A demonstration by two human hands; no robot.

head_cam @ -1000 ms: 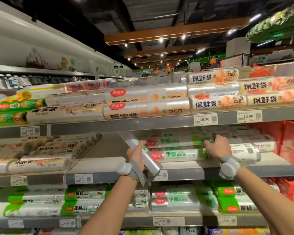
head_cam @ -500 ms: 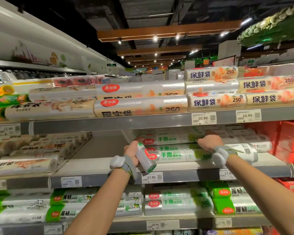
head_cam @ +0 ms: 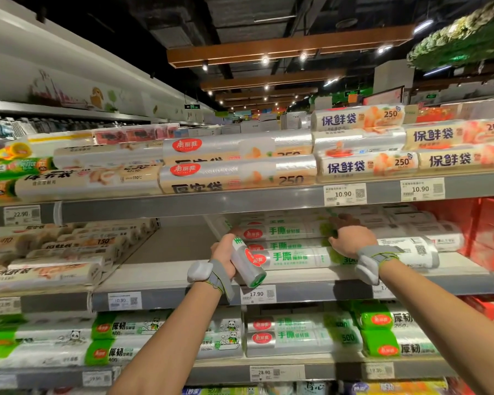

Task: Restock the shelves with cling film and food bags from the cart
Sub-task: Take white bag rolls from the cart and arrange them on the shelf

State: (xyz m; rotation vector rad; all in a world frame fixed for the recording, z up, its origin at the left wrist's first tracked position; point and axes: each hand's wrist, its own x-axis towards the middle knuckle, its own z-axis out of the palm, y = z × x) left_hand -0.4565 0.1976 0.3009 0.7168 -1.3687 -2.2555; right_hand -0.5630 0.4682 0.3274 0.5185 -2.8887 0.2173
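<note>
Cling film roll, silver with a red logo and a green end cap, sits tilted in the left hand, whose fingers wrap round its middle. It hangs over the front edge of the middle shelf, just above a 17.90 price tag. Just to its right, matching rolls lie stacked on that shelf. The right hand rests on this stack, fingers reaching over the upper rolls into shadow; whether they grip cannot be told.
</note>
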